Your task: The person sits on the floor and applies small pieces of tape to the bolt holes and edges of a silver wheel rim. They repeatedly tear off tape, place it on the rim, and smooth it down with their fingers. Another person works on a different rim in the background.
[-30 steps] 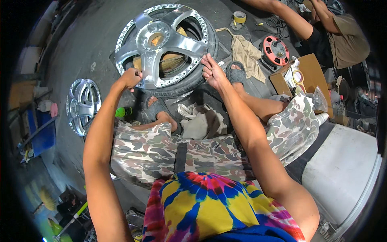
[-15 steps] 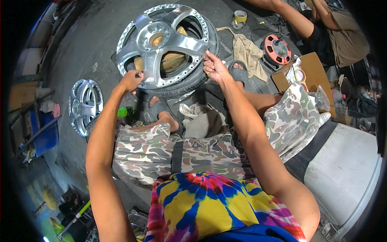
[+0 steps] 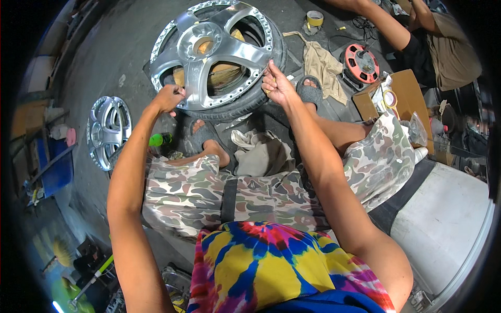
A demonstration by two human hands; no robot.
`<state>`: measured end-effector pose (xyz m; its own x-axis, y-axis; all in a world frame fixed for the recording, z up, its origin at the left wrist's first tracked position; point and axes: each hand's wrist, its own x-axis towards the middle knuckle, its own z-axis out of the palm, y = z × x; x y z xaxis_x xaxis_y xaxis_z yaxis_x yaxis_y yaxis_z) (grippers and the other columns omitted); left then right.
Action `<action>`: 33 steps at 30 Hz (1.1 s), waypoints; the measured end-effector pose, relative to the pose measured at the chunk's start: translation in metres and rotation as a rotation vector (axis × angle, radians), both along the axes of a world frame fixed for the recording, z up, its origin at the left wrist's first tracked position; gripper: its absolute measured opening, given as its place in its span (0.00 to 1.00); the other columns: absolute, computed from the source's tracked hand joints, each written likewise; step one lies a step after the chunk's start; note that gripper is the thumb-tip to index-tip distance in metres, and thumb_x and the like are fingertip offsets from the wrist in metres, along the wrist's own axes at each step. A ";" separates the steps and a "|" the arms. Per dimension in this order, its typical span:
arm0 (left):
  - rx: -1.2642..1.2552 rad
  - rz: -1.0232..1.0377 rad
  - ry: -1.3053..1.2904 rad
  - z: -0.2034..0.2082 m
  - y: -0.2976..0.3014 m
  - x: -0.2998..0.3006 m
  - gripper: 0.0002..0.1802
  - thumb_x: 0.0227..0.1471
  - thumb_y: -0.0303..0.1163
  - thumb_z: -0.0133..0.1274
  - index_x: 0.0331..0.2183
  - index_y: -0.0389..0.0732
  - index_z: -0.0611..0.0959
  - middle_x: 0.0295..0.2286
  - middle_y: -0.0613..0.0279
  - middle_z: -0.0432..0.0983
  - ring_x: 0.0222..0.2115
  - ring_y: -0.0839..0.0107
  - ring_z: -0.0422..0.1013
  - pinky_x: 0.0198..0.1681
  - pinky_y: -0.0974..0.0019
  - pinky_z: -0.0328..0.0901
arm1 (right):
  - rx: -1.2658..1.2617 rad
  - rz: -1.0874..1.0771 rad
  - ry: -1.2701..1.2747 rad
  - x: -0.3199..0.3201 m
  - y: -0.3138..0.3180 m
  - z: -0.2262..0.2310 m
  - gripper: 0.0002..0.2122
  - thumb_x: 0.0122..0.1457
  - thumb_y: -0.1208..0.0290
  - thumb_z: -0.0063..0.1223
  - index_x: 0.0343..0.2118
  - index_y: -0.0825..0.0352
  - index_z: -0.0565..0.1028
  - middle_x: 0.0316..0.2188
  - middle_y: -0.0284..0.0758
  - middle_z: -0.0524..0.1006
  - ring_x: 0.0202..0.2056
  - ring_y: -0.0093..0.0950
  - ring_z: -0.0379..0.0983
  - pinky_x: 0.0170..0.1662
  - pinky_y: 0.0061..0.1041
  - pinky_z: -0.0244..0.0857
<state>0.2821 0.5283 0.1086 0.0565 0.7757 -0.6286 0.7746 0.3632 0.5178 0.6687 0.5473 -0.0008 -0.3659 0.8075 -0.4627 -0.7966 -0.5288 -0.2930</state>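
Note:
A large silver spoked wheel face (image 3: 235, 53), with small holes round its edge, lies on a black tyre (image 3: 229, 111) in front of my feet. My left hand (image 3: 168, 99) is closed at the near left edge of the wheel, fingers curled. Across from it, my right hand (image 3: 277, 86) is closed at the right edge, its thumb stretched upward along the rim. How far the fingers reach under the edge is hidden. Through the spoke openings I see pieces of wood (image 3: 223, 76) inside the tyre.
A second silver wheel (image 3: 110, 130) is on the floor at left, near a green-capped bottle (image 3: 159, 139). On the right are a beige cloth (image 3: 319, 68), tape roll (image 3: 314, 19), red cable reel (image 3: 361, 64) and cardboard box (image 3: 409, 86). Another person's leg (image 3: 386, 26) shows at far right.
The wheel and both hands sit slightly higher in the picture, and the surroundings have shifted a little too. Both hands keep their places at the wheel's edge.

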 end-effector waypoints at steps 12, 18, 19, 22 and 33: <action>-0.009 0.009 0.006 -0.004 0.000 -0.002 0.14 0.61 0.35 0.55 0.44 0.37 0.83 0.37 0.64 0.80 0.29 0.77 0.75 0.21 0.69 0.76 | 0.014 0.036 0.015 0.008 0.001 -0.005 0.06 0.70 0.66 0.57 0.38 0.62 0.75 0.27 0.27 0.74 0.14 0.13 0.55 0.18 0.18 0.49; -0.003 -0.062 0.068 0.005 0.004 -0.012 0.16 0.59 0.32 0.53 0.46 0.35 0.84 0.37 0.60 0.81 0.28 0.72 0.77 0.21 0.64 0.77 | 0.058 0.037 -0.087 0.010 -0.002 0.005 0.07 0.69 0.67 0.59 0.39 0.64 0.75 0.28 0.28 0.76 0.14 0.14 0.55 0.18 0.18 0.50; 0.020 -0.094 0.118 0.008 0.005 -0.014 0.16 0.58 0.31 0.53 0.46 0.35 0.84 0.37 0.59 0.81 0.27 0.70 0.78 0.21 0.63 0.77 | 0.064 0.039 -0.115 0.010 -0.003 0.007 0.07 0.68 0.67 0.60 0.39 0.65 0.75 0.29 0.28 0.76 0.14 0.14 0.55 0.18 0.18 0.50; 0.072 -0.152 0.159 0.023 0.011 -0.014 0.18 0.56 0.30 0.51 0.46 0.35 0.85 0.35 0.57 0.81 0.25 0.67 0.79 0.20 0.60 0.77 | 0.120 0.001 -0.387 0.006 0.001 0.013 0.08 0.67 0.66 0.60 0.38 0.65 0.76 0.26 0.27 0.74 0.15 0.15 0.55 0.19 0.19 0.50; 0.243 -0.251 0.157 0.073 0.019 0.007 0.18 0.57 0.32 0.51 0.46 0.37 0.85 0.28 0.51 0.80 0.28 0.60 0.80 0.31 0.54 0.76 | 0.288 0.174 -0.947 -0.004 0.001 0.023 0.13 0.68 0.61 0.50 0.26 0.60 0.72 0.15 0.21 0.64 0.15 0.13 0.55 0.19 0.19 0.48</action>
<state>0.2895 0.5475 0.1813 0.1813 0.8774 -0.4441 0.9005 0.0333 0.4335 0.6651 0.5481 0.0225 -0.0718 0.9049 -0.4194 -0.0879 -0.4246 -0.9011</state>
